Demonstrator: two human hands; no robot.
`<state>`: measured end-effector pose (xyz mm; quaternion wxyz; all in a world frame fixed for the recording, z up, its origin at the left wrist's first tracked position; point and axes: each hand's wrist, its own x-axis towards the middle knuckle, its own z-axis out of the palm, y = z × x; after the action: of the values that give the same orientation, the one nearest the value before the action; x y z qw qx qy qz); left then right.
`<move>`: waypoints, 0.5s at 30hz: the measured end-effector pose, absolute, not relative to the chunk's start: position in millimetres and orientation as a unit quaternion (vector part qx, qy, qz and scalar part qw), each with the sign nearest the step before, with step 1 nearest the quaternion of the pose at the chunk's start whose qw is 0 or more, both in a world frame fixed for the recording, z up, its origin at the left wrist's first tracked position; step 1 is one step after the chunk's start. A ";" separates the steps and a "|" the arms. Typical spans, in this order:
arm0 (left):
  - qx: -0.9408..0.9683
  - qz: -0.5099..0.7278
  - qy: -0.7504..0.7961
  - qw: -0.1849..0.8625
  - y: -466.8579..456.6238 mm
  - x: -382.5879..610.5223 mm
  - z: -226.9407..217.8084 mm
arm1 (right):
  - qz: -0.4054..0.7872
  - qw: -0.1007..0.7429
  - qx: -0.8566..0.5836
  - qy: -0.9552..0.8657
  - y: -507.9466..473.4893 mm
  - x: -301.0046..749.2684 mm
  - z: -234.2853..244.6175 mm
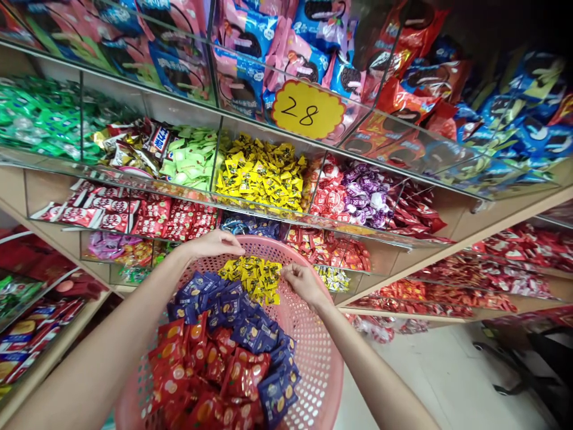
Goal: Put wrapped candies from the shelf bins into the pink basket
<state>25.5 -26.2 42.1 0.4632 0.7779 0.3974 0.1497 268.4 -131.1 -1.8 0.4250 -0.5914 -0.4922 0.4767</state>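
A pink perforated plastic basket is in front of me. In it lie red candy packets, dark blue candy packets and, at the far side, a small heap of yellow candy packets. My left hand is over the basket's far left rim, fingers stretched out toward the yellow packets. Whether it touches the rim is unclear. On the right, my right hand is closed at the edge of the yellow heap, its fingertips pinched together. What is between them, if anything, is too small to tell.
Shelves with clear fronts rise ahead, holding yellow candies, green packets, purple-wrapped candies and cookie bags. A yellow price sign reads 28. Pale floor and dark chair-like legs are at right.
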 end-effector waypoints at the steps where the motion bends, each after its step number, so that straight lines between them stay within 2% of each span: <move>1: 0.778 0.150 0.398 0.463 -26.4 25.5 42.4 | 0.480 0.438 -0.593 -0.476 -130.3 266.6 -2.5; 4: 0.775 0.146 0.398 0.468 -27.0 25.9 43.5 | 0.527 0.478 -0.585 -0.390 -122.6 255.4 -3.7; 8: 0.776 0.146 0.391 0.472 -27.3 25.9 43.9 | 0.607 0.488 -0.570 -0.262 -109.7 239.0 -5.3; 15: 0.784 0.154 0.383 0.464 -24.1 24.5 40.2 | 0.600 0.491 -0.584 -0.239 -99.6 229.4 -11.8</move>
<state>24.5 -24.1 40.2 0.4643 0.7838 0.3826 0.1542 229.4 -99.6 -11.8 0.4911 -0.5844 -0.2395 0.6000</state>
